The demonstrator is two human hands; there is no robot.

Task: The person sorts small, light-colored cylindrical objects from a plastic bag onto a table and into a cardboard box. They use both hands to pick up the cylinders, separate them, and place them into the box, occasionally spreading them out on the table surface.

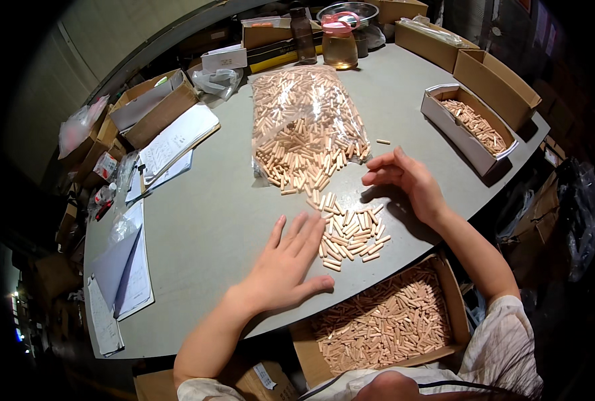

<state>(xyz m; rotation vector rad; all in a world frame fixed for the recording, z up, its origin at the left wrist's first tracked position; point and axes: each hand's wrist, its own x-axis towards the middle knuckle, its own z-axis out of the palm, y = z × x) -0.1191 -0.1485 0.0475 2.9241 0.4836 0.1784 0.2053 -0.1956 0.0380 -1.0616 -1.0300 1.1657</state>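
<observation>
Seemingly midway, an open left grip (280, 271) and a loosely curled, empty right grip (411, 184) are flanking loose wooden pegs (351, 230), a well-filled box (454, 304) sitting below both, a bulging bag (304, 100) awaiting work beyond.

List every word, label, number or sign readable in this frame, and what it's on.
Nothing reads clearly enough to quote.
Upper papers, left: handwriting, too small.
Small white box: print, too small.
Black-and-yellow box: print, too small.
Carton label, lower edge: blurred.
Wooden pegs: no markings visible.
</observation>
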